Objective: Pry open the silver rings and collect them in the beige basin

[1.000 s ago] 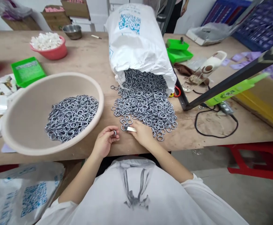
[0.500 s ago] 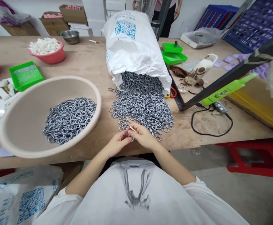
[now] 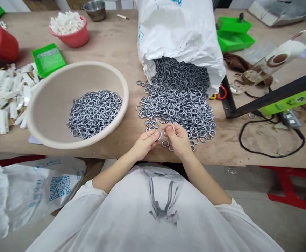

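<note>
My left hand [image 3: 145, 144] pinches a grey ring [image 3: 159, 135] between thumb and fingertips. Just to its right, my right hand [image 3: 178, 139] is closed around a thin pale stick-like tool [image 3: 172, 126], most of it hidden by the fingers. The two hands are slightly apart over the table's front part. A heap of grey rings [image 3: 179, 105] lies beyond them, spilling from the mouth of a white sack [image 3: 179, 31]. On the left stands a large beige basin [image 3: 48, 94] with more grey rings [image 3: 95, 113] inside.
White plastic parts [image 3: 6, 94], a green tray [image 3: 49, 61] and a red bowl [image 3: 75, 38] are at the left. A black metal bar [image 3: 273, 94] slants across the right side, near a cable [image 3: 270, 155], red-handled scissors [image 3: 223, 92] and a clear bottle [image 3: 263, 70].
My hands, together before, have moved apart. The ring now shows in my left fingertips, and the stick-like tool has turned more upright in my right hand. My view has tilted down and shifted left.
</note>
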The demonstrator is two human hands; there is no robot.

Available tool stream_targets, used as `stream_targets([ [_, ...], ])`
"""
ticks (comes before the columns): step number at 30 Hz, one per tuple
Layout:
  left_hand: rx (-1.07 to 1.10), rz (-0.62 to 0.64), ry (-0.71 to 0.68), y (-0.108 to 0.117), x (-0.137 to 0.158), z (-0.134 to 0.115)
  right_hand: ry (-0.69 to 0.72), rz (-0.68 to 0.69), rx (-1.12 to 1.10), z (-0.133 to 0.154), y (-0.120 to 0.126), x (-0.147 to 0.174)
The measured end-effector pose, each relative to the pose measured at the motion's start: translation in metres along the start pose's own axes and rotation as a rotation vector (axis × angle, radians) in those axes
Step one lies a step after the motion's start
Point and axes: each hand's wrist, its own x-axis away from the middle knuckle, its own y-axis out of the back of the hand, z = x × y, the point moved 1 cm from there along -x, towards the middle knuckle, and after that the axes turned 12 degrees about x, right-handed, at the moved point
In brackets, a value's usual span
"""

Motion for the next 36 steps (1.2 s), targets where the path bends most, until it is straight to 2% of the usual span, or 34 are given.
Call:
stream_targets([
  [6, 0.046, -0.016, 0.011, 0.008, 0.002, 0.000, 0.323, 0.040, 0.424, 0.010, 0.006, 0.016],
  [9, 0.064, -0.021, 0.033, 0.009, 0.001, 0.001, 0.372, 0.033, 0.499, 0.013, 0.003, 0.020],
  [12, 0.068, -0.012, 0.045, 0.009, 0.002, 0.001, 0.337, 0.073, 0.515, 0.011, 0.002, 0.019],
  [15, 0.026, 0.054, 0.064, 0.009, 0.008, 0.000, 0.230, 0.120, 0.488, 0.000, 0.005, 0.010],
  [17, -0.042, 0.145, 0.109, 0.010, 0.015, 0.001, 0.119, 0.084, 0.510, -0.008, 0.008, 0.000],
  [19, -0.095, 0.178, 0.129, 0.016, 0.022, 0.001, 0.048, 0.033, 0.605, -0.013, 0.009, -0.010],
  [21, -0.112, 0.098, 0.084, 0.027, 0.027, -0.001, 0.053, 0.042, 0.754, -0.013, 0.005, -0.018],
  [24, -0.136, -0.065, 0.020, 0.046, 0.030, -0.007, 0.086, 0.141, 0.953, -0.007, -0.008, -0.022],
  [27, -0.113, -0.196, -0.015, 0.059, 0.031, -0.015, 0.048, 0.214, 1.030, -0.006, -0.017, -0.024],
  [29, -0.065, -0.272, -0.025, 0.063, 0.031, -0.018, 0.035, 0.202, 1.004, -0.008, -0.017, -0.026],
  [31, -0.018, -0.305, -0.002, 0.062, 0.029, -0.017, 0.040, 0.178, 0.860, -0.009, -0.014, -0.028],
  [33, 0.011, -0.277, 0.041, 0.057, 0.025, -0.014, 0.037, 0.180, 0.603, -0.008, -0.011, -0.027],
  [36, 0.042, -0.144, 0.136, 0.043, 0.018, -0.005, 0.005, 0.264, 0.233, -0.002, -0.009, -0.021],
])
